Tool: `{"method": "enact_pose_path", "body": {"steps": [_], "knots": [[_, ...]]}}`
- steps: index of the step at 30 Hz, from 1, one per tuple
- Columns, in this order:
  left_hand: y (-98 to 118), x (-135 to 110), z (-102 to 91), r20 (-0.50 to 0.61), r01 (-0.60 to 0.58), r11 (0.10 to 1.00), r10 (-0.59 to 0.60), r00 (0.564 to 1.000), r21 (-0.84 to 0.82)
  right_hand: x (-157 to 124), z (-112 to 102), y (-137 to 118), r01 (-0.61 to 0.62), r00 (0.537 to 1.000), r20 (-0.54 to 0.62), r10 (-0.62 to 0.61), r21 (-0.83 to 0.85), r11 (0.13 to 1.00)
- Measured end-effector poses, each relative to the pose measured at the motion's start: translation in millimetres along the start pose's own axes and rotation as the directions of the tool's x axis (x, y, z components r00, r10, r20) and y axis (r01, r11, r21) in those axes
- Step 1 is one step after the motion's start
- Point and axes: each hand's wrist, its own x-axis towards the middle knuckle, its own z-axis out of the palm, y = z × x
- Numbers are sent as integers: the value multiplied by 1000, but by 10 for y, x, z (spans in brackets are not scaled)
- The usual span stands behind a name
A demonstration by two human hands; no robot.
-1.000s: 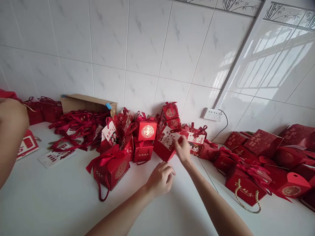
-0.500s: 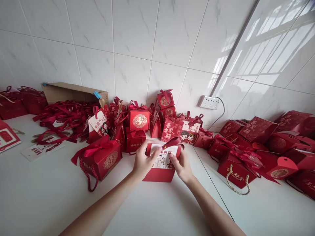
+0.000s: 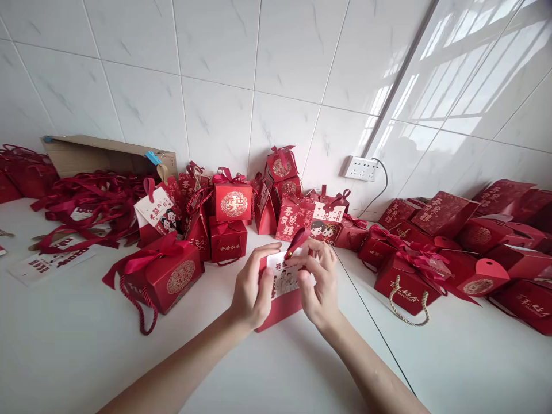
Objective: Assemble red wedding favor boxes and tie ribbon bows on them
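Between my hands a red gift box (image 3: 280, 311) stands on the white table. Its front has a white card (image 3: 284, 282) printed with red characters and a cartoon couple. A dark red ribbon loop (image 3: 298, 241) rises from the box's top. My left hand (image 3: 253, 287) grips the left side, thumb on the front and fingers behind. My right hand (image 3: 318, 282) is curled around the upper right part, its fingertips by the ribbon's base; the exact contact is partly hidden.
To the left sits a red box with a bow (image 3: 157, 273) and a rope handle. Behind it a cardboard carton (image 3: 86, 152) lies beside heaped ribbons (image 3: 99, 198). Stacked red boxes (image 3: 233, 201) line the wall; more boxes (image 3: 405, 282) crowd the right. A power socket (image 3: 361, 168) is on the tiles.
My right hand has shifted from the box's right side up to the ribbon's base, fingers curled. The ribbon loop now stands more upright. The view has turned slightly right.
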Motion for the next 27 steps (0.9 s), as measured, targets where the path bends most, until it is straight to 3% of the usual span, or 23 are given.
{"method": "enact_pose_path", "body": {"steps": [6, 9, 11, 14, 18, 20, 24, 27], "knots": [[-12, -32, 13, 188, -224, 972, 234, 954, -72, -12, -17, 5, -128, 978, 192, 78, 259, 957], [0, -42, 35, 210, -326, 945, 326, 922, -36, 6, -57, 7, -205, 951, 296, 91, 381, 901], [10, -33, 33, 212, -346, 937, 332, 919, 36, 18, -84, 10, -284, 938, 304, 165, 405, 869], [12, 14, -3, 179, -342, 931, 317, 931, 130, 47, -115, 37, -336, 933, 271, 236, 424, 841], [-14, 124, -74, -106, -277, 910, 322, 941, 309, 94, -132, 93, -363, 929, 233, 287, 428, 828], [-30, 185, -102, -197, -209, 932, 274, 941, 297, 106, -130, 99, -365, 930, 208, 303, 415, 833], [-24, 263, -135, -70, -57, 994, 64, 995, 98, 107, -127, 47, -281, 956, 187, 225, 373, 884], [35, 283, -152, -24, 20, 998, -19, 1000, 59, 92, -115, 0, -214, 972, 171, 162, 353, 911]]}}
